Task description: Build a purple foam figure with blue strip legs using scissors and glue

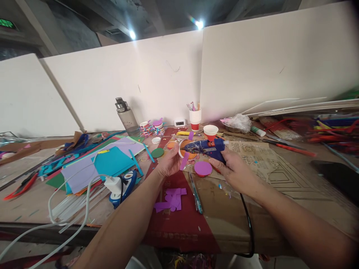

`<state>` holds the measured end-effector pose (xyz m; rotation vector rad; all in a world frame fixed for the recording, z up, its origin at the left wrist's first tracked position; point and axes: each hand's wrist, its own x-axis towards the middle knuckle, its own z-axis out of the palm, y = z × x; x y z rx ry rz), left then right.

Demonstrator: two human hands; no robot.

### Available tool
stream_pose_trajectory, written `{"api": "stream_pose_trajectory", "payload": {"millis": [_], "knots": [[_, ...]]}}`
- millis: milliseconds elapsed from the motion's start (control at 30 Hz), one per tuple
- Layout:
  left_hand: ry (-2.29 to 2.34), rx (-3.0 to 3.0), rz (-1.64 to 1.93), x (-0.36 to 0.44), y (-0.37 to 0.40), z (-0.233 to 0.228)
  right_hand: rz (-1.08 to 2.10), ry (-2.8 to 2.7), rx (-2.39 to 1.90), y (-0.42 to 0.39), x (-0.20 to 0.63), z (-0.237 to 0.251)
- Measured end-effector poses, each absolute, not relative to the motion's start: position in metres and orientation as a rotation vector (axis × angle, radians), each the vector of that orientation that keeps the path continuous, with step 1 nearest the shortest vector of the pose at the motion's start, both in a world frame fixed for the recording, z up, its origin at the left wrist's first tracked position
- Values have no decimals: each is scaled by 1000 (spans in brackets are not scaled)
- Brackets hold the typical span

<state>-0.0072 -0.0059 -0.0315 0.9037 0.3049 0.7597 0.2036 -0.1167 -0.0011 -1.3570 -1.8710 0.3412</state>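
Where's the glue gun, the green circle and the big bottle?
Glue gun (209, 147), head view: its blue body.
Green circle (157, 152), head view: its middle.
Bottle (128, 119), head view: its grey side.

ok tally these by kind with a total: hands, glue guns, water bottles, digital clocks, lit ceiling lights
Hands: 2, left hand and right hand
Glue gun: 1
Water bottle: 1
Digital clock: 1
Lit ceiling lights: 2
Total: 7

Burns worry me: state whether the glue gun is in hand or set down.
In hand: the right hand grips the glue gun by its handle.
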Motion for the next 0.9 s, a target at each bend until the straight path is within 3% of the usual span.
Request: {"api": "stream_pose_trajectory", "payload": {"millis": [900], "knots": [[271,967,755,-10,-5,-33,420,-1725,-1362,-113,209,7]]}}
